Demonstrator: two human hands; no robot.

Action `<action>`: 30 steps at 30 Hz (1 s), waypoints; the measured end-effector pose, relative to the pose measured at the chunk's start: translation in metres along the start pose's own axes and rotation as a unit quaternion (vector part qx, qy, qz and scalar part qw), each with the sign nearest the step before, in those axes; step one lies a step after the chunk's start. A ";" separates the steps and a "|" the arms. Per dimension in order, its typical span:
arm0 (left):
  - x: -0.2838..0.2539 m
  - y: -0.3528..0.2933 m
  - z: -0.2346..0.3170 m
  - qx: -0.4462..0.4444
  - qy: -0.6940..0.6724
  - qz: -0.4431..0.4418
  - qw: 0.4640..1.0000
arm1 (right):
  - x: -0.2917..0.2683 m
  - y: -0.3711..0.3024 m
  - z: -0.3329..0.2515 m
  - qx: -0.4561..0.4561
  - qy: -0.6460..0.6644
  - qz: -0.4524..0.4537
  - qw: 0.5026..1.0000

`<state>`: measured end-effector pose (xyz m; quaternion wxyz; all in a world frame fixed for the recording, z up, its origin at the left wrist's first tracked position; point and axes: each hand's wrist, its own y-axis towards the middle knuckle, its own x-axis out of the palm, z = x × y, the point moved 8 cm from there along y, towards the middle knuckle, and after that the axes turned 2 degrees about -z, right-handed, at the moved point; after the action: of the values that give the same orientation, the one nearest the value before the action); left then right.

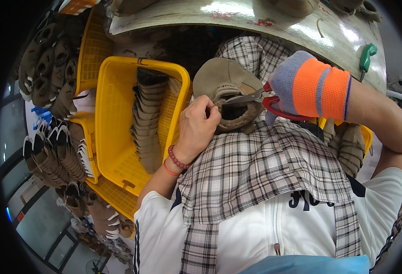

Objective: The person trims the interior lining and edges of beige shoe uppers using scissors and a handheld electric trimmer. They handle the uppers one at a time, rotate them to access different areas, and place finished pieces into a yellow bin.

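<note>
A grey-brown shoe upper [217,75] with a fuzzy lining around its opening rests over my lap on a checked apron [246,160]. My bare left hand [198,121] pinches the lining's edge on the left side of the opening. In my right hand [297,84], which wears an orange and grey glove, is a pair of red-handled scissors [252,97]. Their blades point left across the shoe's opening, with the tips close to my left fingers. Whether the tips touch the lining, I cannot tell.
Left of me stands a yellow basket [101,132] holding a row of nested shoe uppers [147,123]. More brown shoes [50,68] hang or lie at the far left. Ahead is a table [301,29] with a green-handled tool [368,54]; further uppers [351,148] sit by my right elbow.
</note>
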<state>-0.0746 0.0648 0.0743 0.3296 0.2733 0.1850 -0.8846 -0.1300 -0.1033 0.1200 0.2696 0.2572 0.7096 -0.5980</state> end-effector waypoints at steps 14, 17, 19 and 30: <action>-0.037 -0.004 0.027 0.030 0.096 0.049 0.994 | 0.042 -0.020 0.076 0.067 0.381 0.163 0.908; -0.041 0.002 0.059 0.111 0.166 0.050 0.979 | 0.050 -0.022 0.069 0.020 0.482 0.241 0.842; -0.036 0.010 0.074 0.145 0.220 0.031 0.964 | 0.045 -0.027 0.062 0.001 0.485 0.320 0.814; -0.046 0.019 0.153 0.351 0.237 0.135 0.896 | 0.028 -0.052 0.010 0.039 0.530 0.487 0.693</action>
<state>-0.0877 -0.0038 0.2190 0.2749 0.5952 -0.1036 -0.7480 -0.1851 -0.1199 0.1362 0.0915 0.8511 0.4867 -0.1744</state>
